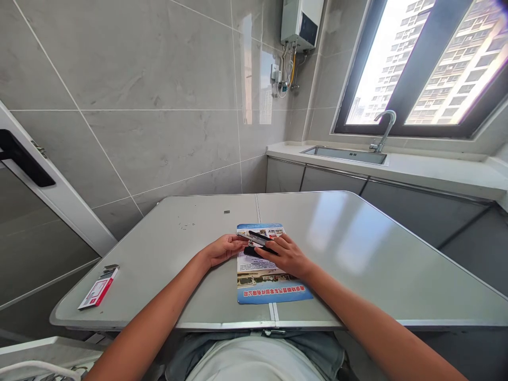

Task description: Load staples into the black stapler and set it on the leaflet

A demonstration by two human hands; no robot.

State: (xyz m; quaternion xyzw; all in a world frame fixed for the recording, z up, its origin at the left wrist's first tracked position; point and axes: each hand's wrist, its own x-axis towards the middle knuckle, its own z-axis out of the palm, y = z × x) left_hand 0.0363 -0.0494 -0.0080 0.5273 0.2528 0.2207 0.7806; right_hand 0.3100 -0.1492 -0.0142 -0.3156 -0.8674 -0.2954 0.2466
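A black stapler (254, 251) is over a printed sheet (257, 293) on the table, its top arm raised and its metal magazine showing. My right hand (286, 255) is wrapped over the stapler's right end. At the other end, my left hand (227, 248) has its fingers pinched together at the stapler's front tip; any small thing between them is too small to make out. The sheet, printed in blue, white and red, lies flat beneath both hands, partly covered.
A short strip of staples (226, 211) lies toward the table's far edge, with several loose staples (186, 226) to its left. A red and white box (99, 287) rests near the left edge. Beyond the grey table (365, 264) is a counter with a sink (345, 154).
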